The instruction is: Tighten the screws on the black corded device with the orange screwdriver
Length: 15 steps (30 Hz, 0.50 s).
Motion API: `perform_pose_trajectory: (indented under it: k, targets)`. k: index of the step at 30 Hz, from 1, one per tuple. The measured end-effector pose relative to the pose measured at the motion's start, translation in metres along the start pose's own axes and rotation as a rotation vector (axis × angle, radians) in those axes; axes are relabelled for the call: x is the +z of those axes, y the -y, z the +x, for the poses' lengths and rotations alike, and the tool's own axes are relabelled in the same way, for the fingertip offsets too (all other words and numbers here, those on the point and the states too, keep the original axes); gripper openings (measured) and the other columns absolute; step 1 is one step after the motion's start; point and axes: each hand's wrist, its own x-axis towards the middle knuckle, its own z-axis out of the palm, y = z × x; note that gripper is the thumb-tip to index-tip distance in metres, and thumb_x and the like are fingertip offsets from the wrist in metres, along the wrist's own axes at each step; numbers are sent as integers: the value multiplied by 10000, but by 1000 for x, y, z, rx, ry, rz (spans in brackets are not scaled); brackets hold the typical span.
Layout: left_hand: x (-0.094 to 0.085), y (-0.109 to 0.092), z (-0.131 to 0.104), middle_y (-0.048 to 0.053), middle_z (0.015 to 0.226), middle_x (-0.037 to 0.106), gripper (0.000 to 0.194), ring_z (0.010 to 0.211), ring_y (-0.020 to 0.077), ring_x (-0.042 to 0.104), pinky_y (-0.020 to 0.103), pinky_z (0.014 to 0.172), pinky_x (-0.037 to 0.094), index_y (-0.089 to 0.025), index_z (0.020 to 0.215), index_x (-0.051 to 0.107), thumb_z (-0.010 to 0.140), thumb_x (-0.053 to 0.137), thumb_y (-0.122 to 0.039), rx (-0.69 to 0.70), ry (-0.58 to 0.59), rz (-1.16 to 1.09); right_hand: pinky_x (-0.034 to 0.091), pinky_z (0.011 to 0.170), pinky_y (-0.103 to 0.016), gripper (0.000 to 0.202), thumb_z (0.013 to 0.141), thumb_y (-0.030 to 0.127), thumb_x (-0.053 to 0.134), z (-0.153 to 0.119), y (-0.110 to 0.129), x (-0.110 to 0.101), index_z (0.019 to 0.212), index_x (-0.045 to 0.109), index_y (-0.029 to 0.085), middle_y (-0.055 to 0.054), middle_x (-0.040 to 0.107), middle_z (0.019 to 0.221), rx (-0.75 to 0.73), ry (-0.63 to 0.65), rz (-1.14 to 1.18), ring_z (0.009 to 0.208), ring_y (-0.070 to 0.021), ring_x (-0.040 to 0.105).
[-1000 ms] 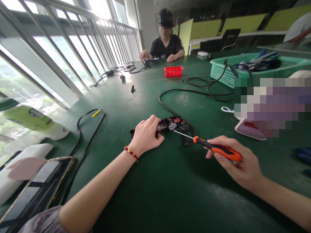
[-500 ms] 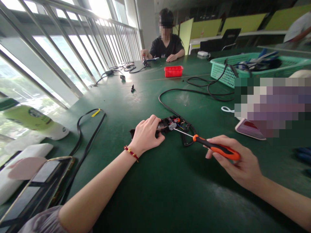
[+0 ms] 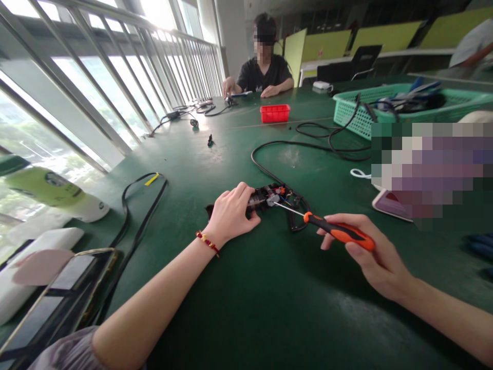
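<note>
My left hand point(image 3: 233, 209) is closed over an opened black corded device point(image 3: 262, 198), pressing it on the green table point(image 3: 231, 308). Its grey metal part, red piece and thin coloured wires lie bare at the right end. Part of its body is hidden under my fingers. In my right hand point(image 3: 379, 252) is a screwdriver point(image 3: 339, 231) with an orange and black handle, gripped between thumb and fingers. The thin shaft points left, and its tip meets the grey metal part. A black cable point(image 3: 265, 164) loops from the device toward the back right.
A green basket point(image 3: 352, 115) of tools stands at the back right, with a red bin point(image 3: 275, 113) left of it. Across the table sits a person point(image 3: 265, 69). At left lie a bottle point(image 3: 54, 187), a phone point(image 3: 61, 303) and a black strap point(image 3: 144, 226).
My right hand and the screwdriver handle have shifted slightly left and up, and the fingers have changed their hold on the handle. My left hand stays in place on the device.
</note>
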Motion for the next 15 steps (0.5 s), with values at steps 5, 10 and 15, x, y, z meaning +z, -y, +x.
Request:
perform_pose_trajectory:
  k: [5, 10, 15]
  targets:
    - [1, 1, 0, 60, 1021, 565, 357, 848, 212, 589, 315, 746, 442, -176, 1042, 488, 698, 509, -271, 17, -15, -5, 492, 631, -287, 376, 930, 408, 304, -2, -1, -2, 1226, 454, 231, -32, 601, 770, -24, 25, 55, 698, -170, 592]
    - [2, 3, -1, 64, 1040, 564, 343, 869, 208, 584, 315, 752, 440, -174, 1059, 485, 727, 499, -259, 50, -19, -16, 492, 577, -267, 320, 911, 313, 382, -5, -3, -1, 1203, 484, 232, -33, 578, 794, -51, -41, -32, 631, -144, 563]
    - [1, 4, 0, 71, 1077, 556, 353, 896, 204, 578, 314, 771, 439, -176, 1100, 476, 754, 494, -247, 96, -18, -45, 528, 730, -324, 386, 843, 221, 503, -11, -8, 2, 1224, 464, 263, -56, 556, 1011, -80, -232, -11, 815, -178, 617]
